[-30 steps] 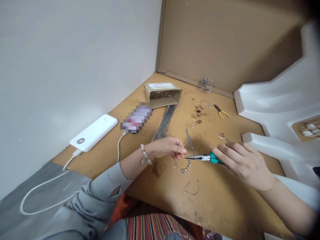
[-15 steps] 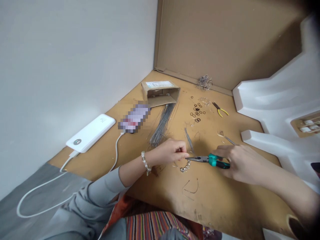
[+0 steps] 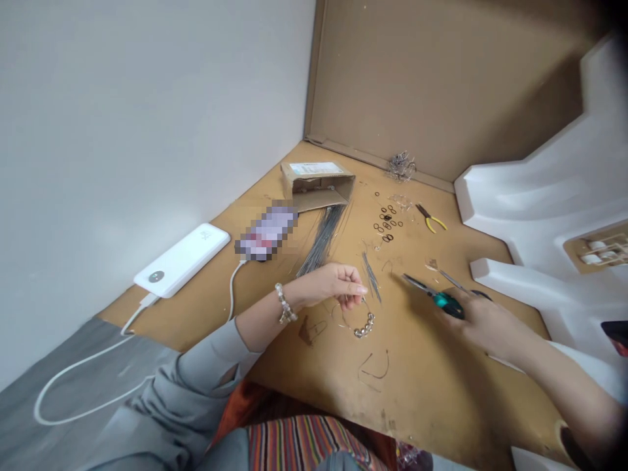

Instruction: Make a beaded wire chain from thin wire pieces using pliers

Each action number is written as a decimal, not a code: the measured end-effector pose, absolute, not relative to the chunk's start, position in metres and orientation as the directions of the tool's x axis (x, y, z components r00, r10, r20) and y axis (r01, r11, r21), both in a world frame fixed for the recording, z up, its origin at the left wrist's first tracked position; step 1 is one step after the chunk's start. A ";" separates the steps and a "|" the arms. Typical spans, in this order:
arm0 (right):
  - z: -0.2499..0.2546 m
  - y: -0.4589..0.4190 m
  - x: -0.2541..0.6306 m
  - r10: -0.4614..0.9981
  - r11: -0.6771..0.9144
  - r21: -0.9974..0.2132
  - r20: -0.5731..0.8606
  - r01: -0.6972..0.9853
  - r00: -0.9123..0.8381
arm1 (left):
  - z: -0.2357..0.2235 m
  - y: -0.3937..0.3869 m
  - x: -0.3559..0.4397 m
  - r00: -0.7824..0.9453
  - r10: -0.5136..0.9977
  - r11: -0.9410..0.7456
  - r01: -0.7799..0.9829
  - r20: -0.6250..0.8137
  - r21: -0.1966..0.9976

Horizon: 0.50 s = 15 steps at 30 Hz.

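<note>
Between its thumb and fingers my left hand (image 3: 341, 288) pinches the wire end of a beaded wire loop (image 3: 364, 326); clear round beads sit along the loop's lower right side. My right hand (image 3: 483, 320) is closed around long-nose pliers (image 3: 439, 297) with teal and black handles, their jaws pointing up and left, apart from the loop. Its fingers are partly hidden. Close to the left hand lies a small bundle of grey wires (image 3: 371, 276). Bent wire pieces (image 3: 375, 367) lie on the table in front of the loop.
Behind my left hand, a long wire bundle (image 3: 324, 242) comes out of an open cardboard box (image 3: 318, 186). Dark rings (image 3: 386, 226), yellow-handled pliers (image 3: 432, 218) and a wire tangle (image 3: 401, 167) lie farther back. A phone (image 3: 267, 232) and white power bank (image 3: 182, 260) are left; white foam (image 3: 510, 203) stands right.
The long-nose pliers have come away from the beaded loop, moving right and slightly up with my right hand. My left hand stays nearly in place, still pinching the wire.
</note>
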State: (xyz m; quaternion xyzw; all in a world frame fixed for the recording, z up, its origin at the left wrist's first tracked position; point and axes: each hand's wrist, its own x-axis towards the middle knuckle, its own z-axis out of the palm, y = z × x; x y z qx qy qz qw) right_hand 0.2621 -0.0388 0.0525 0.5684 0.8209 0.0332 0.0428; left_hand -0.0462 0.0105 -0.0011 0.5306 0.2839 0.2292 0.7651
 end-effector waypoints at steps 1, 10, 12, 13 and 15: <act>0.043 -0.039 0.268 0.966 0.258 0.173 -0.054 0.951 -0.252 | 0.000 0.010 -0.047 0.755 0.628 0.373 -0.078 -0.189 0.925; -0.005 -0.056 0.254 0.973 0.146 0.440 0.096 0.886 -0.208 | 0.007 0.005 -0.045 0.741 0.647 0.332 -0.062 -0.179 0.941; -0.007 -0.057 0.255 0.969 0.151 0.430 0.113 0.890 -0.219 | 0.007 0.004 -0.043 0.699 0.689 0.292 -0.024 -0.193 0.956; -0.008 -0.056 0.256 0.968 0.157 0.413 0.117 0.897 -0.223 | 0.007 0.004 -0.042 0.683 0.703 0.277 -0.006 -0.199 0.961; -0.004 -0.053 0.257 0.966 0.176 0.349 0.119 0.921 -0.230 | 0.007 0.003 -0.041 0.673 0.711 0.253 0.025 -0.203 0.967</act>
